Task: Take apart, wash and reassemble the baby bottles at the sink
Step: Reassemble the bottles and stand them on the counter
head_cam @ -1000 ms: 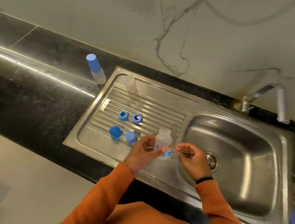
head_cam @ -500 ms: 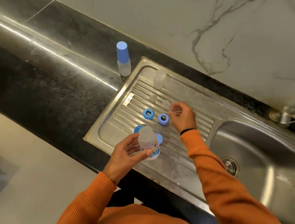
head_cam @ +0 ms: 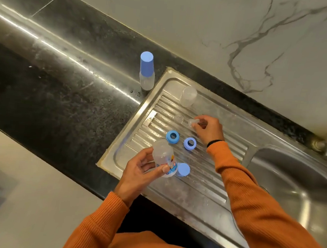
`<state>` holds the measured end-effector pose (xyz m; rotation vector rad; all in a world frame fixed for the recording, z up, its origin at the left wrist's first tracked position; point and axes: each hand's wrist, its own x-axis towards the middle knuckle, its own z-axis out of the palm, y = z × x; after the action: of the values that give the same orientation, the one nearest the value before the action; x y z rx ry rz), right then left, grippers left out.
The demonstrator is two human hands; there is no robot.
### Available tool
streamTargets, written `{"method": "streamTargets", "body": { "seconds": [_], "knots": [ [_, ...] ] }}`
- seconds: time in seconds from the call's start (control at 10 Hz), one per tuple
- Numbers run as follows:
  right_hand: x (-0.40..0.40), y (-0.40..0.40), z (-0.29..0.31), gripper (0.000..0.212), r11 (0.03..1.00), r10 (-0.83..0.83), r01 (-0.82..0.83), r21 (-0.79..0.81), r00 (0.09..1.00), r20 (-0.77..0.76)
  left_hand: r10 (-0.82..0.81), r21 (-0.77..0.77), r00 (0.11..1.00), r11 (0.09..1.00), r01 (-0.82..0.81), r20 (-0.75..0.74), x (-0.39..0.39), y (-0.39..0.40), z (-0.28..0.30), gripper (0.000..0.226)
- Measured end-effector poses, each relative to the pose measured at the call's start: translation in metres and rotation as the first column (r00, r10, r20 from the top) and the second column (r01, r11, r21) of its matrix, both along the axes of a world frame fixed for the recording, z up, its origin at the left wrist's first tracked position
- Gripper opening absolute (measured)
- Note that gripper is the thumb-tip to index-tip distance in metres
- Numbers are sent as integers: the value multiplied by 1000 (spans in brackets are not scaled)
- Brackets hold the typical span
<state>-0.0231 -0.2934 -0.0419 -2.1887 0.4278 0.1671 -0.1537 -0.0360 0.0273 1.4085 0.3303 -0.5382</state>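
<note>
Clear silicone teat (head_cam: 193,122), pinched in the right hand (head_cam: 209,130), risked slipping away while the left hand (head_cam: 138,169) gripped the bottle (head_cam: 163,159).

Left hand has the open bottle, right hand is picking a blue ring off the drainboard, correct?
Not quite. In the head view the right hand pinches a clear teat, not a blue ring; both rings lie untouched on the drainboard. The left hand does hold the open bottle.

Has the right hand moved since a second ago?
Yes. The right hand left the bottle near the basin and reached across the drainboard, past the blue rings, to pinch a clear teat.
</note>
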Motion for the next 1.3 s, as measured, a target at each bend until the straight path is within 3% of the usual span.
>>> {"method": "streamTargets", "body": {
  "seconds": [0.1, 0.2, 0.3, 0.4, 0.6, 0.7, 0.8, 0.9, 1.0, 1.1, 1.2, 1.3],
  "knots": [
    [-1, -3, 5, 25, 948, -71, 93, 304, 994, -83, 9, -11, 1000, 1000, -9, -25, 7, -2, -2, 80],
    [-3, -6, 10, 25, 805, -98, 189, 563, 977, -188, 4, -18, 1000, 1000, -4, -17, 11, -3, -2, 84],
    [-8, -13, 14, 33, 654, -64, 217, 725, 971, -232, -3, -19, 1000, 1000, 3, -1, 14, -4, 2, 77],
    [-17, -20, 25, 42, 577, -74, 230, 784, 970, -230, -30, -18, 999, 999, 30, 19, 16, -6, 5, 65],
    [-66, -45, 86, 33, 496, -181, 220, 840, 972, -147, -153, -38, 985, 987, 157, 80, 15, -33, 19, 70],
    [-107, -73, 129, 28, 504, -210, 165, 848, 976, -65, -249, -38, 961, 966, 255, 116, 8, -61, 21, 66],
    [-155, -108, 171, 30, 446, -248, 95, 890, 969, 21, -340, -76, 929, 932, 354, 149, -8, -96, 21, 60],
    [-207, -151, 194, 32, 314, -233, -103, 944, 956, 181, -420, -113, 895, 892, 437, 149, -25, -132, 19, 59],
    [-251, -195, 175, 30, 138, -289, -158, 978, 938, 192, -510, -99, 853, 848, 521, 113, -41, -163, 15, 53],
    [-275, -212, 100, 23, 474, -464, 455, 754, 857, -226, -524, -172, 837, 849, 500, -158, -58, -201, 7, 53],
    [-303, -213, 38, 21, 903, -366, 208, -377, 832, -416, -612, 187, 755, 734, 653, -233, -78, -237, 1, 49],
    [-313, -225, 42, 11, 850, -493, 418, -322, 846, -202, -612, 286, 761, 706, 648, -215, -88, -259, 7, 54]
  ]
}}
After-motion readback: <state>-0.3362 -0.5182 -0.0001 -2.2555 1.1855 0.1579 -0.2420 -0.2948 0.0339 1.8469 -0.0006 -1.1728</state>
